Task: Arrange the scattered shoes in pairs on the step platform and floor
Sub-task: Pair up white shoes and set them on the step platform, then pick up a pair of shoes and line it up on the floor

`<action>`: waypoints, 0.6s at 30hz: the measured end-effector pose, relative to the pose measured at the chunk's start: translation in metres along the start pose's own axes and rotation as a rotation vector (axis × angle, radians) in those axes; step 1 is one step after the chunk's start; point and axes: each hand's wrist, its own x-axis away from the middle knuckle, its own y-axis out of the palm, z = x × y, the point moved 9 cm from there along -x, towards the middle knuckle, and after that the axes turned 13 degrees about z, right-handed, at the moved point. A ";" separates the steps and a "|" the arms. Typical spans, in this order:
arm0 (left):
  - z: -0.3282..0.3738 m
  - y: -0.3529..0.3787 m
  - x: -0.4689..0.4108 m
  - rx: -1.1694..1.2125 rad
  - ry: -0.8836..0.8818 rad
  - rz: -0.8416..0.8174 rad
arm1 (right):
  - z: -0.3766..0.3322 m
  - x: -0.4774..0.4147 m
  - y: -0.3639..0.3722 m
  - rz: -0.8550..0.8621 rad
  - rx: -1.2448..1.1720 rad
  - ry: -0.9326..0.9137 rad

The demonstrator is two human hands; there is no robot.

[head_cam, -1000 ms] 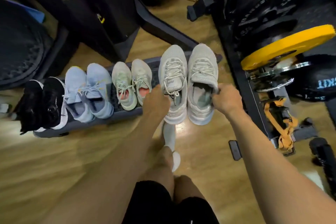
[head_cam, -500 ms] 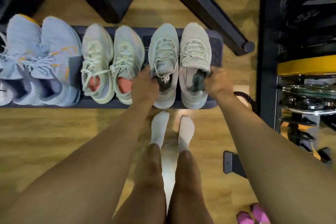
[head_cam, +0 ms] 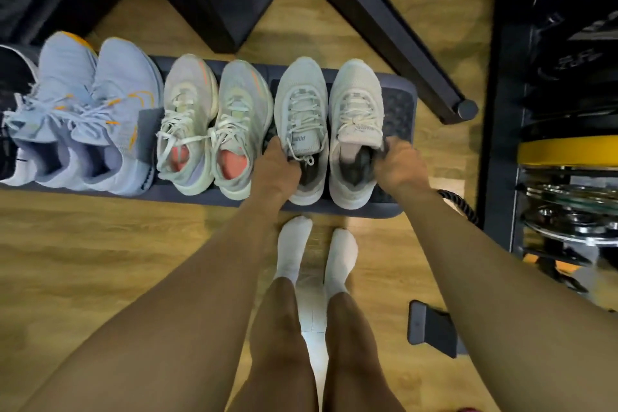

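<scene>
A dark step platform (head_cam: 406,104) lies across the wooden floor with shoes lined up on it, toes pointing away. At its right end sits a white pair. My left hand (head_cam: 279,167) grips the collar of the left white shoe (head_cam: 301,100). My right hand (head_cam: 399,164) grips the collar of the right white shoe (head_cam: 356,100). Both shoes rest flat on the platform, side by side. Left of them stand a pale green pair with pink insoles (head_cam: 214,124), a light blue pair (head_cam: 93,104), and part of a black shoe (head_cam: 13,84) at the frame edge.
My feet in white socks (head_cam: 296,244) stand just before the platform. A black bench leg (head_cam: 394,30) runs diagonally behind it. A weight rack with a yellow plate (head_cam: 568,150) stands at right. A dark flat pad (head_cam: 431,328) lies on the floor near my right arm.
The view has swung down and closer over the platform. The white pair has settled flat on the platform's right end, with both hands still on the collars.
</scene>
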 end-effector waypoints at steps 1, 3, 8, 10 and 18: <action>0.006 -0.011 0.007 -0.009 -0.001 0.001 | -0.006 0.006 -0.016 0.010 0.003 -0.004; 0.023 -0.040 0.026 0.002 -0.002 0.005 | -0.026 0.024 -0.056 0.030 0.005 -0.051; 0.105 -0.161 0.097 0.083 0.263 0.153 | -0.124 0.111 -0.181 0.166 0.055 -0.403; 0.136 -0.221 0.131 0.071 0.394 0.251 | -0.163 0.157 -0.226 0.203 0.058 -0.551; 0.154 -0.443 0.270 0.046 0.590 0.648 | -0.300 0.343 -0.357 0.352 -0.069 -1.126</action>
